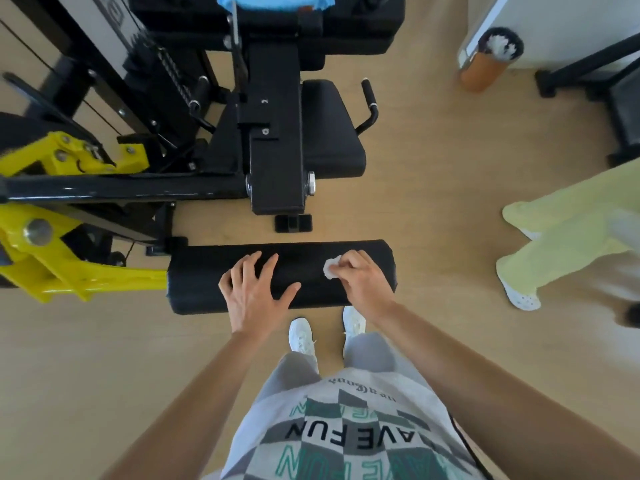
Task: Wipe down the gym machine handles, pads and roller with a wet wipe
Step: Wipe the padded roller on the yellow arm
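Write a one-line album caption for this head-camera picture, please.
Seen from above: the left hand rests flat on the black roller pad while the right hand presses a wet wipe to it.

A pale wood floor (pixel 104 341) is laid throughout; far beyond the fingers (pixel 266 271) and to their right, an orange tube (pixel 485 67) is stood by a white wall (pixel 554 26); a black frame (pixel 627 105) is seen beside it.

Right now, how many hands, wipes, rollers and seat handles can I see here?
Hands: 2
Wipe: 1
Roller: 1
Seat handles: 2
Total: 6
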Available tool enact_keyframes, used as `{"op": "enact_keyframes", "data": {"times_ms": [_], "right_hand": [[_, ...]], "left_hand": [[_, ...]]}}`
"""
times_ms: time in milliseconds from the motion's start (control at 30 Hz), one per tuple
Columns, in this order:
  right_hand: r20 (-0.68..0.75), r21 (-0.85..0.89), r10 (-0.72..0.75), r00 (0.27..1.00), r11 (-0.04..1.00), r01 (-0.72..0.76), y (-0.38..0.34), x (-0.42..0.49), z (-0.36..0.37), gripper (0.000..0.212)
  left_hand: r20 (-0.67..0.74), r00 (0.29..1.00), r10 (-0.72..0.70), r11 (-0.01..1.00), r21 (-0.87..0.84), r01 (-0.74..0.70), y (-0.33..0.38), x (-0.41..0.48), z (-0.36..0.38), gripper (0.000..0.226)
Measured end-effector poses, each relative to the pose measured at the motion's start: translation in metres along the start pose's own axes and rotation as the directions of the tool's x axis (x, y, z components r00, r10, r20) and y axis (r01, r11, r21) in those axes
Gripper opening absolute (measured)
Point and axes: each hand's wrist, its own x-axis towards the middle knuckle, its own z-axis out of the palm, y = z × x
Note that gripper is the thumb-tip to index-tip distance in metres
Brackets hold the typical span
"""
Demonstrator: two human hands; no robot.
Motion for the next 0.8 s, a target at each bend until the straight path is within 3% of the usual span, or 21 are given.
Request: {"op": "enact_keyframes", "data": {"times_ms": [200,300,400,467,533,667,800], "right_hand": [[-0.105,0.01,0.196,0.975,0.981,-0.196,0.02,0.014,-0.013,0.021],[-0.064,0.059,0.119,0.991,0.992,-0.116,0.001,0.02,-0.003,0.019],[0.028,0.128,-0.071,0.997,0.99,0.067,-0.02,0.023,0.006,0.024],[0.1,0.137,-0.183,0.978,0.976,0.168,-0.021,0.026,0.01,0.031],[0.15,0.102,-0.206,0.967,0.976,0.192,-0.014,0.024,0.009,0.037],[0.041,-0.072,-0.08,0.996,0.994,0.083,0.012,0.028,0.003,0.026],[-0.029,-0.051,0.009,1.0,0.999,-0.011,0.013,0.028,0.008,0.023]], "left_hand": [[0.041,0.999,-0.023,0.998,-0.065,0.025,0.0,-0.002,0.001,0.066],[0.074,0.996,-0.038,0.996,-0.077,0.044,0.002,-0.002,-0.001,0.068],[0.086,0.994,-0.064,0.996,-0.06,0.069,0.007,-0.009,-0.001,0.07],[0.091,0.986,-0.143,0.989,-0.023,0.146,0.01,-0.015,-0.002,0.071],[0.085,0.966,-0.244,0.969,0.001,0.245,0.01,-0.019,-0.005,0.073],[0.106,0.961,-0.255,0.966,-0.02,0.258,0.0,-0.024,-0.01,0.07],[0.076,0.98,-0.182,0.979,-0.079,0.188,-0.019,-0.024,-0.012,0.06]]}}
